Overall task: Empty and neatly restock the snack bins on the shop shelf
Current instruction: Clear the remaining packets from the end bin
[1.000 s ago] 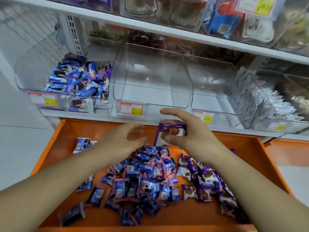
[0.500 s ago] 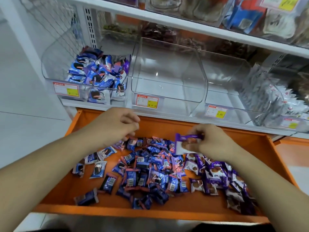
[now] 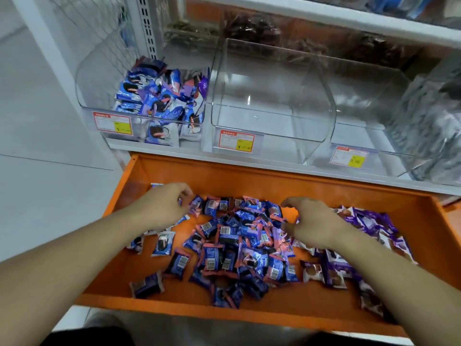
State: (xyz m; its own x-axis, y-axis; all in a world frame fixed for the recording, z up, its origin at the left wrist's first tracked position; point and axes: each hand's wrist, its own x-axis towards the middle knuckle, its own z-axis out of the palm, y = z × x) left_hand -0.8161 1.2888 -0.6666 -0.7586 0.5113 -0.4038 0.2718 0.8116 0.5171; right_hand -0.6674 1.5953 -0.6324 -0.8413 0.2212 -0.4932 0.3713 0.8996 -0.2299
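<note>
Lower half of frame: orange tray (image 3: 249,181) with heap of blue snack packets (image 3: 239,245), purple packets (image 3: 369,221) at right. Left hand (image 3: 162,206) fingers curled at heap's left edge, grasp unclear. Right hand (image 3: 314,221) fingers bent down into packets, hold unclear. Upper centre: clear bin (image 3: 272,96) bare; left bin (image 3: 104,78) part-filled.

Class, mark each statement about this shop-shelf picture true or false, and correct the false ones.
1. The middle clear bin is full of snacks. False: it is empty.
2. The left bin holds blue packets. True.
3. The loose packets lie in an orange tray. True.
4. Both hands reach into the bins. False: the left hand and right hand are over the tray's packets.
5. The purple packets lie at the tray's left. False: they lie at its right.
</note>
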